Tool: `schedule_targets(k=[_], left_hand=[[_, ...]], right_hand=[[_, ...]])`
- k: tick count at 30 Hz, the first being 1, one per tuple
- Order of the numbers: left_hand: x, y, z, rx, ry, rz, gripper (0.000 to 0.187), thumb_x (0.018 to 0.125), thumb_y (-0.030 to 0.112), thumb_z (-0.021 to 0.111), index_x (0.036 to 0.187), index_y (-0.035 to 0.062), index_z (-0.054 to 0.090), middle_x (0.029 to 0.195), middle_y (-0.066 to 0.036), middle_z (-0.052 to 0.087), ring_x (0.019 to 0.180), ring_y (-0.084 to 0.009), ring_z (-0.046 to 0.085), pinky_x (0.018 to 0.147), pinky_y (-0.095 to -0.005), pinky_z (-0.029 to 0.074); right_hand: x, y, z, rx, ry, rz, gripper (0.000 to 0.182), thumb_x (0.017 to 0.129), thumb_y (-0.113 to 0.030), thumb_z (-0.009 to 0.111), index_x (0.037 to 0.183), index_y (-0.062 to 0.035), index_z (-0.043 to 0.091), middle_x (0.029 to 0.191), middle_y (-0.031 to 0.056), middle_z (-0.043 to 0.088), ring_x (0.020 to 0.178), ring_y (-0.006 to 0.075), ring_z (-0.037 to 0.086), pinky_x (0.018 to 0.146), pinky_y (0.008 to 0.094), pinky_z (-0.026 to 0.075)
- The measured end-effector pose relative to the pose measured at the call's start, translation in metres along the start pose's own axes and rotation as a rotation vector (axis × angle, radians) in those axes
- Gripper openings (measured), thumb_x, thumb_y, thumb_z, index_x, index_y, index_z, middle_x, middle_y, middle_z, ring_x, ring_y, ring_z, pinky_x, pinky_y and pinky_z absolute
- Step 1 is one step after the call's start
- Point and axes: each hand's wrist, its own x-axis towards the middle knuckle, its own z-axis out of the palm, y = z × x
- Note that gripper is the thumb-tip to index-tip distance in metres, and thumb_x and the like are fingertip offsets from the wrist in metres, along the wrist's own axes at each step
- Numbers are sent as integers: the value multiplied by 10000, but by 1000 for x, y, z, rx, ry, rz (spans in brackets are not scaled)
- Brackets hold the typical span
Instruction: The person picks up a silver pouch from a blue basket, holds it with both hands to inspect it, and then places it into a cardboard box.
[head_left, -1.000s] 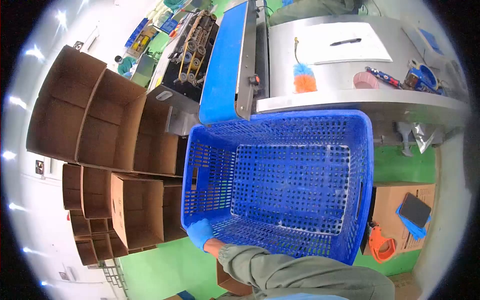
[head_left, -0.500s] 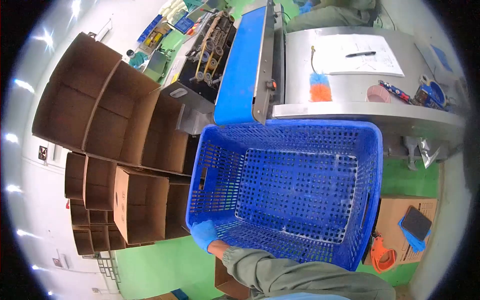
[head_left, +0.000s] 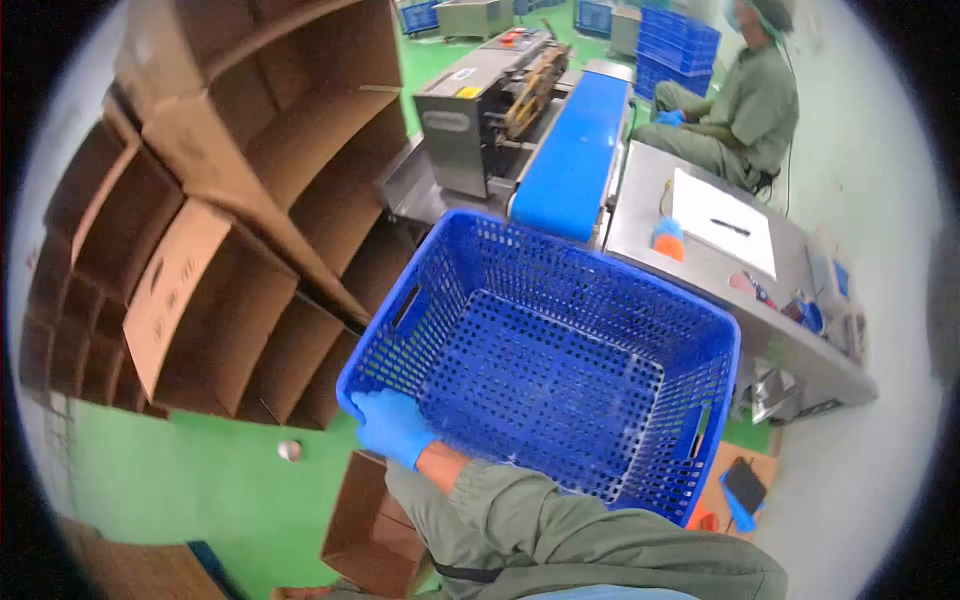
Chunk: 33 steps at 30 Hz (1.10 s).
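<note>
A large blue plastic basket with perforated walls and floor fills the middle of the view, with nothing inside it. My right hand, in a blue glove, grips the rim at the basket's near left corner, its fingers curled over the edge. The right arm in a green sleeve reaches across the bottom of the view, over the basket's near side. I do not see my left hand. Just beyond the basket's far rim is the end of a blue conveyor belt.
Open cardboard boxes are stacked at left, with another box on the green floor. A metal table at right bears paper and a pen. A metal machine stands beside the belt. A person in green sits at far right.
My view has turned and lifted, showing the seated person and more of the machine. The basket now appears tilted clockwise and slightly apart from the table. My right hand keeps its grip on the corner.
</note>
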Motion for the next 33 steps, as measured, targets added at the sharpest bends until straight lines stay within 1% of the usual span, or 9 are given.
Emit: schedule_targets(k=[5,9,10,14,18,25,27,29,33], left_hand=[[22,-45,30,-169,-34,-70,461,806,347,631,1136,26,615,929,-142,683,792,-254,609,707,-429,476],[35,-61,37,-246,-50,-106,466,807,350,633,1136,20,615,926,-144,682,792,-254,607,708,-430,474],[39,-62,36,-267,-54,-116,468,807,351,633,1136,19,615,926,-145,681,792,-254,606,708,-431,473],[19,-32,17,-497,-40,-109,469,807,344,641,1135,9,616,925,-140,683,801,-239,594,721,-430,459],[34,-43,19,-353,-63,-100,490,823,344,612,1158,-14,596,995,-160,674,797,-263,606,639,-411,452],[53,-61,27,-349,-71,82,344,816,255,644,1049,2,651,881,-145,683,662,-224,562,567,-385,435],[65,-66,27,-364,-50,28,360,851,266,623,1086,-7,631,891,-136,692,681,-250,610,575,-412,478],[65,-58,22,-426,-35,-56,321,797,245,642,994,-7,656,842,-166,680,699,-239,597,631,-426,467],[83,-69,22,-237,-44,-22,287,843,256,590,1010,31,657,842,-89,702,629,-185,588,530,-352,450]], right_hand=[[4,-5,-8,24,20,36,178,726,-218,564,855,-112,626,806,153,640,763,360,625,687,474,486],[4,-1,-6,58,-6,24,320,742,-299,583,978,-92,649,876,182,634,847,361,613,755,447,479],[4,-5,-14,49,-98,73,366,763,-330,583,1012,-70,646,910,194,635,877,367,608,786,444,472],[5,-3,-7,4,-53,62,347,774,-357,549,950,-75,647,918,191,644,872,371,614,790,464,474],[5,-5,-8,41,-118,91,358,782,-372,546,951,-72,643,929,199,642,882,378,613,789,461,470],[4,-6,-10,23,-119,100,359,787,-380,546,933,-66,638,920,202,646,875,372,618,782,461,471],[4,-5,-12,27,-119,118,355,783,-376,547,930,-66,638,912,200,648,873,369,621,779,459,473],[5,-4,-13,23,-193,123,451,790,-406,571,1035,-31,628,988,210,645,918,368,614,812,433,469],[4,-2,-9,25,-148,111,430,785,-389,568,1009,-27,626,955,210,645,891,369,618,799,443,472]])
